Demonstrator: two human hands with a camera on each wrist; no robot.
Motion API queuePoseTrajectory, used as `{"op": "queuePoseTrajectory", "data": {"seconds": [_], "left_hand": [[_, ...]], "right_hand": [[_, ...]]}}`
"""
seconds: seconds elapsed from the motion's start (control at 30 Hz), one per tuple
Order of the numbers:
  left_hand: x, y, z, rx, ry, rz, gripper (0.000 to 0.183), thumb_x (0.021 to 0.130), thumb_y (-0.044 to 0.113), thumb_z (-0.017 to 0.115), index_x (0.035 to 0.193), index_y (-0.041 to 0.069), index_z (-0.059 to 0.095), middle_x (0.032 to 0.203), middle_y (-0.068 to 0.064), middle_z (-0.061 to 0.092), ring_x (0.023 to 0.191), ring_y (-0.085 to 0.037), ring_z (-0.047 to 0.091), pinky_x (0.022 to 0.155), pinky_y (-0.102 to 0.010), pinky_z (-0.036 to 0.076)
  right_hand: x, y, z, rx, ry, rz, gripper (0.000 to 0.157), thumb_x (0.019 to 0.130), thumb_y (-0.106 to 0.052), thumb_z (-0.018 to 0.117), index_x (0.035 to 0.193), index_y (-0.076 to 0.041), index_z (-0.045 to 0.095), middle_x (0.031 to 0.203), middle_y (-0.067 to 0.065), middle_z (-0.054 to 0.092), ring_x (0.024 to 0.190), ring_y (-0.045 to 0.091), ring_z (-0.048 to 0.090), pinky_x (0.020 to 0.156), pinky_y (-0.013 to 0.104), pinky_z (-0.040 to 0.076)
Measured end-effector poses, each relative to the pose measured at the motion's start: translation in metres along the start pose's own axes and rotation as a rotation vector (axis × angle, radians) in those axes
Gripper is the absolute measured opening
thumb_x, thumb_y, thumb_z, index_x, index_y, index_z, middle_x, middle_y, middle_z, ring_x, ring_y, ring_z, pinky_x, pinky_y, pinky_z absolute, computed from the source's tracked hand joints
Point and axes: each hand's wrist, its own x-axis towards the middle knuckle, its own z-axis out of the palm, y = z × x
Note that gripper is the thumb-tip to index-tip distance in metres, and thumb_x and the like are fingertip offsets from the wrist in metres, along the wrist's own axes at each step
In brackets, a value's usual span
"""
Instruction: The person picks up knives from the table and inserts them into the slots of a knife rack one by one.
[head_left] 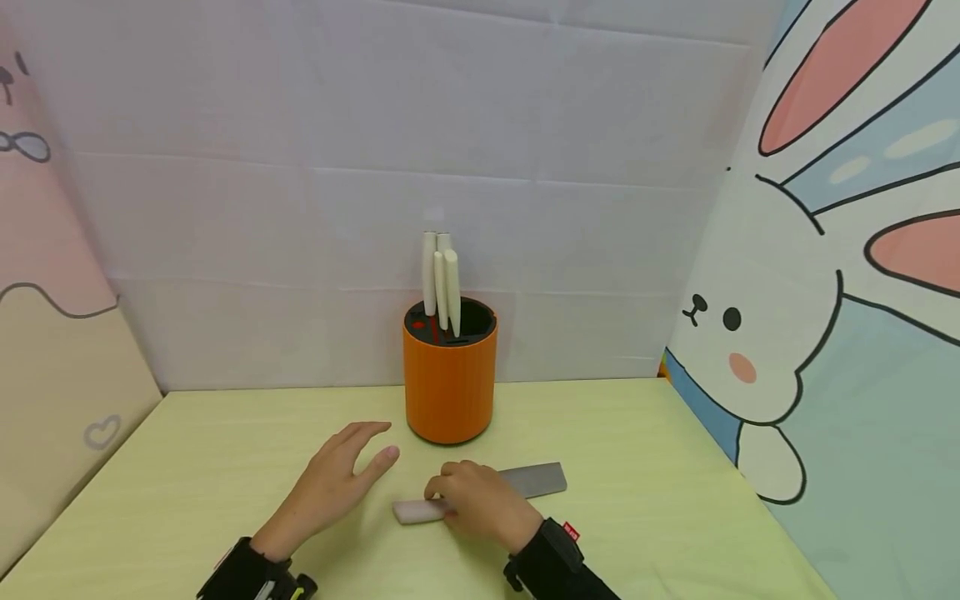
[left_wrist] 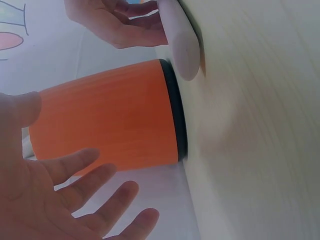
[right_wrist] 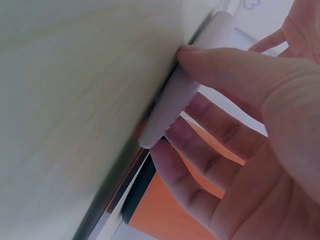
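Observation:
A kitchen knife point(head_left: 417, 512) with a pale handle and a broad grey blade point(head_left: 537, 480) lies flat on the table, its handle toward the left. My right hand point(head_left: 482, 502) grips the handle from above. In the right wrist view, the thumb is on one side of the handle point(right_wrist: 170, 102) and the fingertips are on the other. Left of the knife, my left hand point(head_left: 336, 482) hovers with spread fingers and holds nothing. Behind both hands stands a round orange knife block point(head_left: 450, 392) with a black top. Several white-handled knives point(head_left: 441, 283) stick up from its slots.
The pale yellow table point(head_left: 187, 467) ends at a white cloth wall point(head_left: 247, 275) just behind the block. A cloth with a cartoon rabbit point(head_left: 757, 333) borders the right side. Another printed cloth point(head_left: 60, 400) hangs along the left.

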Motion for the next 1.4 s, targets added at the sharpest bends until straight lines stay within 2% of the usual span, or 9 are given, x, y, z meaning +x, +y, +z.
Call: {"op": "queuePoseTrajectory", "data": {"seconds": [0.17,0.37,0.53,0.77,0.9,1.0,1.17,1.27,1.4], "left_hand": [[0.001,0.000,0.000,-0.001,-0.001,0.002,0.054,0.094,0.061,0.047,0.133,0.024,0.052,0.134,0.002,0.049,0.121,-0.026,0.045,0.093,-0.055,0.042],[0.001,-0.001,0.000,-0.013,0.006,0.008,0.048,0.095,0.054,0.052,0.133,0.025,0.052,0.134,0.002,0.049,0.120,-0.025,0.046,0.092,-0.054,0.043],[0.001,-0.001,0.000,-0.006,0.001,0.004,0.050,0.094,0.057,0.050,0.133,0.025,0.051,0.134,0.002,0.049,0.121,-0.025,0.045,0.093,-0.054,0.043],[0.001,0.000,-0.002,0.001,0.004,0.013,0.049,0.095,0.053,0.052,0.134,0.023,0.051,0.134,0.001,0.049,0.122,-0.025,0.045,0.094,-0.054,0.042],[0.002,0.000,-0.002,0.014,0.005,0.013,0.053,0.094,0.059,0.048,0.134,0.023,0.051,0.134,0.001,0.049,0.121,-0.025,0.046,0.093,-0.054,0.043],[0.002,-0.001,-0.001,0.018,0.006,0.015,0.056,0.094,0.062,0.046,0.134,0.024,0.051,0.134,0.002,0.049,0.121,-0.024,0.046,0.093,-0.054,0.043],[0.002,-0.001,0.000,0.006,0.003,0.016,0.053,0.094,0.059,0.048,0.134,0.025,0.051,0.134,0.003,0.049,0.120,-0.023,0.047,0.093,-0.053,0.044],[0.002,0.000,-0.001,0.007,-0.002,0.009,0.053,0.094,0.060,0.048,0.133,0.024,0.051,0.134,0.003,0.049,0.120,-0.023,0.047,0.093,-0.053,0.044],[0.002,0.000,-0.001,0.007,-0.008,0.000,0.056,0.093,0.062,0.047,0.133,0.024,0.051,0.133,0.003,0.049,0.119,-0.022,0.048,0.093,-0.053,0.044]], "right_hand": [[0.000,0.002,0.001,-0.002,0.006,-0.013,0.032,0.076,-0.013,0.081,0.103,-0.024,0.070,0.089,-0.013,0.058,0.079,0.003,0.053,0.073,0.018,0.046],[0.000,0.005,-0.001,-0.008,0.003,-0.036,0.032,0.076,-0.014,0.081,0.104,-0.024,0.069,0.089,-0.013,0.058,0.078,0.001,0.053,0.072,0.017,0.046],[-0.001,0.011,-0.005,-0.006,0.018,-0.033,0.031,0.078,-0.016,0.080,0.106,-0.023,0.068,0.091,-0.012,0.058,0.078,0.000,0.053,0.073,0.016,0.046],[-0.005,0.018,-0.022,0.088,0.060,-0.014,0.026,0.084,-0.016,0.075,0.108,-0.021,0.067,0.094,-0.009,0.058,0.079,0.003,0.052,0.074,0.017,0.047],[-0.008,0.020,-0.035,0.140,0.074,0.013,0.025,0.086,-0.017,0.073,0.109,-0.020,0.066,0.095,-0.009,0.057,0.080,0.004,0.051,0.076,0.018,0.048],[-0.012,0.022,-0.046,0.178,0.112,0.009,0.026,0.087,-0.016,0.072,0.112,-0.019,0.064,0.097,-0.009,0.057,0.083,0.004,0.052,0.077,0.018,0.048],[-0.020,0.026,-0.063,0.279,0.231,-0.048,0.033,0.085,-0.010,0.073,0.115,-0.016,0.061,0.099,-0.007,0.057,0.088,0.004,0.054,0.077,0.022,0.051],[-0.024,0.028,-0.073,0.365,0.275,-0.048,0.036,0.085,-0.008,0.072,0.117,-0.017,0.059,0.101,-0.007,0.057,0.088,0.005,0.055,0.076,0.027,0.053],[-0.029,0.033,-0.084,0.427,0.319,-0.028,0.039,0.086,-0.007,0.071,0.120,-0.021,0.057,0.102,-0.010,0.057,0.087,0.005,0.056,0.075,0.025,0.053]]}}
